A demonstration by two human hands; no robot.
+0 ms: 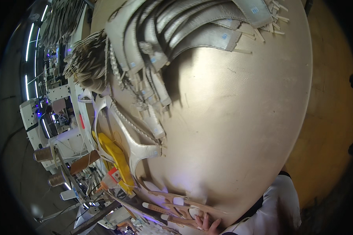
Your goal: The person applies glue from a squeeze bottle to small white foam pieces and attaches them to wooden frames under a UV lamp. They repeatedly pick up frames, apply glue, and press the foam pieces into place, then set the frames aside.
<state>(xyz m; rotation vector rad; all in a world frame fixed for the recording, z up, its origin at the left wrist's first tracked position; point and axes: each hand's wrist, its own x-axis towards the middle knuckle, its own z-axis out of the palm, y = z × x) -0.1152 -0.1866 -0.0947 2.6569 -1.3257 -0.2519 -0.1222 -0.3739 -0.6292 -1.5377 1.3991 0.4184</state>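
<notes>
Neither of my hands shows in the head view. A pile of stitched silver leather straps [208,39] with small blue marks and loose narrow ends lies across the far part of the pale table [239,113]. Beside it, a silver Y-shaped strap piece [141,152] with a braided strip rests on the table. At the lower edge, another person's hand [208,225], fingers spread, touches tan cut-out leather pieces [176,209]. What that hand grips, if anything, is hard to make out.
A person in a white top [280,196] is at the lower right. Yellow material [115,152] lies along the left. A grey-brown bundle [88,62] sits farther back. Past the table's left side stand sewing machines [62,143] and brown thread spools [43,154]. Brown floor [325,117] shows at right.
</notes>
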